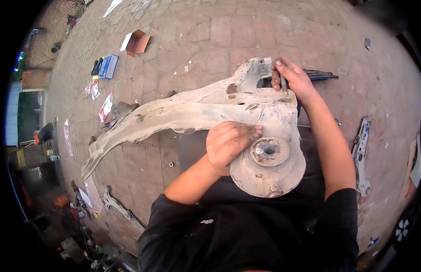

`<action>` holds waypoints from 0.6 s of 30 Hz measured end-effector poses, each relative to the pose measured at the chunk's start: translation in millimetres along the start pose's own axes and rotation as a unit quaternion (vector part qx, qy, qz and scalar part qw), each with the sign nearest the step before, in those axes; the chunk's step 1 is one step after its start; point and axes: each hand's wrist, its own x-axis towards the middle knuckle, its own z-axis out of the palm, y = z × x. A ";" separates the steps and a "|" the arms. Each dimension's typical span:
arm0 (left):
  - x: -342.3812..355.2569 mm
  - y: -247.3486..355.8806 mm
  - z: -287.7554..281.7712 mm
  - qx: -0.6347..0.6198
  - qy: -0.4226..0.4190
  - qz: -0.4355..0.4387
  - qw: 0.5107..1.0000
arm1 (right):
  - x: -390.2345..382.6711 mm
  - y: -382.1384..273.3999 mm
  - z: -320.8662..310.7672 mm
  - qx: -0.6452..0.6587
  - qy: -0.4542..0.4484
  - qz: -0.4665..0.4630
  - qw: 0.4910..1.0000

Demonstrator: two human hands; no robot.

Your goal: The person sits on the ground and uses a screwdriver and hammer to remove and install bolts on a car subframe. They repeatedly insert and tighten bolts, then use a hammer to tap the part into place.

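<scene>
Right hand pinching a short rod at the beam's forked corner

A long, grimy metal beam (197, 111) is stretching across the person's front, its long axis running left to right and its left end curving down toward the body. Its near right end is swelling into a round cup (267, 177) over the dark clothing. The right hand (296, 81) is working at the far right corner, its fingers bending around what looks like a short rod (283, 85). The rod is pointing toward the body, crosswise to the beam; whether its tip is touching metal, I cannot tell. The left hand (228, 143) is resting beside the cup, fingers lying together over the beam; its thumb is hiding, so I cannot tell whether they are clamping. The rod is lying beyond the left fingertips and to their right, so the right hand is sitting nearer.
</scene>
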 end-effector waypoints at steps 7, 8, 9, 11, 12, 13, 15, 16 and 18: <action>4.8 -8.2 -5.3 -0.048 -0.029 0.008 0.998 | -1.6 -6.6 3.9 0.033 0.022 0.004 0.999; 5.3 -8.8 -6.3 -0.049 -0.037 0.009 0.998 | -1.8 -8.1 1.8 0.025 0.011 -0.001 1.000; 7.0 -10.0 -6.9 -0.050 -0.047 0.012 0.998 | -2.4 -10.5 -1.1 0.018 0.001 -0.008 1.000; 11.1 -10.8 -9.2 -0.038 -0.062 0.010 0.997 | -2.7 -15.7 -0.9 -0.005 -0.007 -0.011 1.000; 13.7 -10.2 -10.5 -0.036 -0.070 0.006 0.997 | -3.6 -17.0 0.2 -0.016 -0.010 -0.013 1.000; 15.0 -10.5 -10.9 -0.034 -0.078 0.003 0.996 | -5.3 -18.4 1.9 -0.033 -0.006 -0.015 0.999; 12.7 -11.4 -10.2 -0.037 -0.072 0.004 0.997 | -5.2 -19.0 7.1 -0.065 -0.002 -0.019 0.998; 11.8 -9.7 -10.3 -0.044 -0.066 -0.008 0.997 | -3.3 -17.9 7.4 -0.068 -0.012 -0.029 0.997; 13.8 -9.2 -12.3 -0.050 -0.065 -0.016 0.997 | -2.8 -21.5 8.6 -0.087 -0.007 -0.054 0.995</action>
